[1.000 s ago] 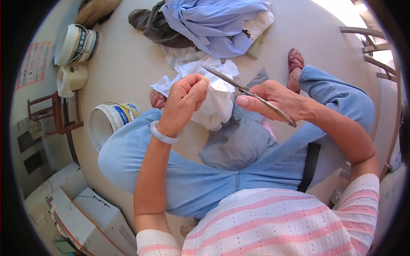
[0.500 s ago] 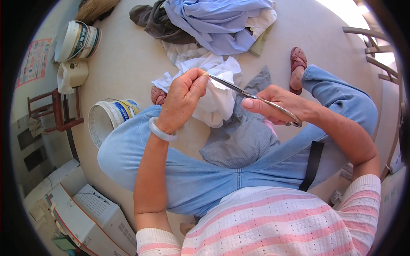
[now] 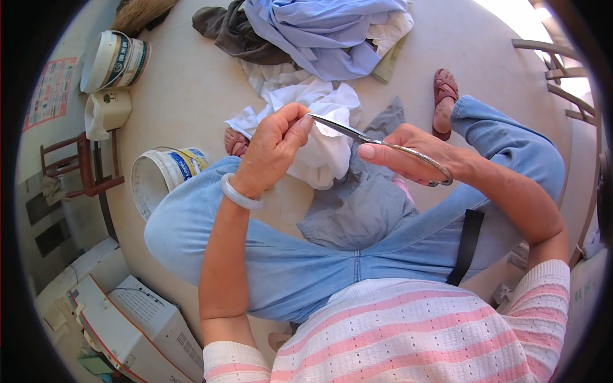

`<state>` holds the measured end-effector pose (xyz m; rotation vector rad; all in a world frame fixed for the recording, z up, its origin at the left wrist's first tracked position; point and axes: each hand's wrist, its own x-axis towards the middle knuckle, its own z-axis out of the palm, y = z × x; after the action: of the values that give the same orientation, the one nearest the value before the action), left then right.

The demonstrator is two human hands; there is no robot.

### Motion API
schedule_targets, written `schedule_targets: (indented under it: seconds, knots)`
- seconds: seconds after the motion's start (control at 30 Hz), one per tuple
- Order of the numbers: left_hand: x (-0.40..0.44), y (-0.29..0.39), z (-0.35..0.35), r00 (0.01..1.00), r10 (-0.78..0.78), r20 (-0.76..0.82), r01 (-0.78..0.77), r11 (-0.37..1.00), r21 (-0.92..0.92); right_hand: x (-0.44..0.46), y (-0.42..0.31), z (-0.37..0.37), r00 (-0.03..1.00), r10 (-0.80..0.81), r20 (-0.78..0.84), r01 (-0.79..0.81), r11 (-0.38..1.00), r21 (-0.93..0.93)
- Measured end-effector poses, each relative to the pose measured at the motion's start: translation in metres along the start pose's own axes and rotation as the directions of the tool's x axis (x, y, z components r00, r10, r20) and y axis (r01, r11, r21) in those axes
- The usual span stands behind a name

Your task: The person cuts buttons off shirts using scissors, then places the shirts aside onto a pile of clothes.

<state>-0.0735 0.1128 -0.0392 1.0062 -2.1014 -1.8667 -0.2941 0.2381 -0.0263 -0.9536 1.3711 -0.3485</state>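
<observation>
My right hand (image 3: 424, 153) grips a pair of scissors (image 3: 338, 128) by the handles, with the blades pointing left and lying nearly together. Thumb and fingers of my left hand (image 3: 271, 153) are pinched right at the blade tips; whatever they hold is too small to make out. Beneath the blades, a crumpled white cloth (image 3: 316, 163) lies on the floor. A grey checked cloth (image 3: 357, 220) is bunched between my legs, below both hands.
Ahead on the floor is a heap with a light blue garment (image 3: 319, 35) and a dark garment (image 3: 255, 41). Left of my knee stands a white bucket (image 3: 150, 182); another bucket (image 3: 118, 60) is farther off. Boxes (image 3: 150, 319) sit at lower left, wooden chair legs (image 3: 562, 73) at upper right.
The scissors have turned slightly, and their blades look closer together. A small yellowish bit seen at my left fingertips before is no longer visible. Both hands stay almost in place.
</observation>
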Motion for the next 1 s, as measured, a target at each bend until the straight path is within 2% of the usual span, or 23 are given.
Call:
schedule_targets:
  seconds: [0.27, 0.33, 0.47, 0.63, 0.77, 0.83, 0.87, 0.93, 1.0]
  knots:
    - [0.001, 0.002, 0.004, 0.999, -0.040, -0.013, 0.038, 0.993, -0.113, 0.004, 0.003, 0.004, 0.999, -0.026, -0.021, 0.025, 0.999, -0.021]
    - [0.002, 0.002, 0.004, 0.998, -0.058, -0.007, 0.055, 0.973, -0.223, 0.006, 0.005, 0.006, 0.999, -0.033, -0.031, 0.031, 0.999, -0.038]
    - [0.002, 0.003, 0.005, 0.996, -0.094, 0.010, 0.092, 0.947, -0.308, 0.008, 0.006, 0.007, 0.997, -0.077, -0.032, 0.075, 0.996, -0.049]
    - [0.004, -0.001, 0.008, 0.987, -0.160, 0.015, 0.145, 0.845, -0.516, 0.004, 0.005, 0.005, 1.000, -0.018, 0.004, 0.018, 0.999, -0.039]
    - [0.008, -0.010, 0.008, 0.983, -0.181, 0.010, 0.160, 0.838, -0.521, 0.004, 0.006, 0.004, 1.000, -0.018, 0.020, 0.020, 0.995, -0.099]
    - [0.009, -0.013, 0.007, 0.969, -0.248, -0.002, 0.189, 0.743, -0.643, 0.006, 0.007, 0.003, 0.999, -0.038, 0.028, 0.042, 0.991, -0.130]
    - [0.010, -0.013, 0.007, 0.969, -0.249, -0.002, 0.189, 0.743, -0.642, 0.007, 0.008, 0.003, 0.999, -0.035, 0.013, 0.037, 0.982, -0.184]
    - [0.011, -0.014, 0.006, 0.938, -0.340, -0.073, 0.167, 0.624, -0.764, 0.008, 0.009, 0.004, 0.999, -0.032, -0.001, 0.031, 0.971, -0.238]
    - [0.011, -0.013, 0.004, 0.942, -0.326, -0.074, 0.164, 0.643, -0.748, 0.009, 0.013, 0.006, 0.947, -0.229, -0.227, 0.191, 0.966, -0.177]
